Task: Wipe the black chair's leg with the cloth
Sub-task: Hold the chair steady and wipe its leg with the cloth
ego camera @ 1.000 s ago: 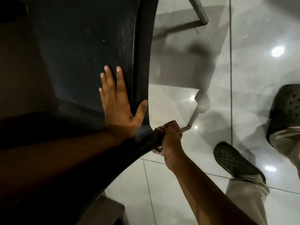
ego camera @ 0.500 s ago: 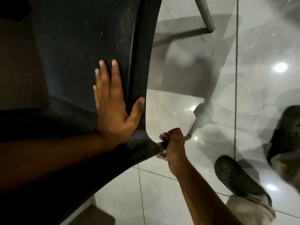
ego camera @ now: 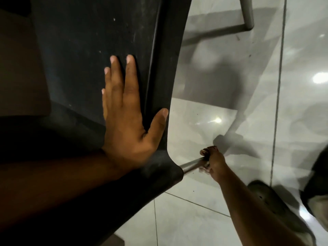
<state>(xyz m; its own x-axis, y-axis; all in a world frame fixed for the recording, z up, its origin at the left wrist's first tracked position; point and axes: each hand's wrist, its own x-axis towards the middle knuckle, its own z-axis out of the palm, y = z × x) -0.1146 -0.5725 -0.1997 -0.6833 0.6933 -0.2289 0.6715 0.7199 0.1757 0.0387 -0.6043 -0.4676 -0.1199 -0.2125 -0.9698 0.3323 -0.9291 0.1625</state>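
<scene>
Left hand (ego camera: 127,119) pressed flat, fingers spread wide, on the dusty black plastic chair seat (ego camera: 92,50), thumb hooked over its edge. Lower right, right hand (ego camera: 213,162) closed around a red-patterned cloth (ego camera: 205,151) wrapped on the grey metal chair leg (ego camera: 191,165). Beyond, glossy pale tiled floor (ego camera: 204,107).

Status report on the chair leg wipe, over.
Left hand flat on black chair, steadying. Right hand clamps cloth around metal leg, partway down from the seat. Nothing blocking the leg.
</scene>
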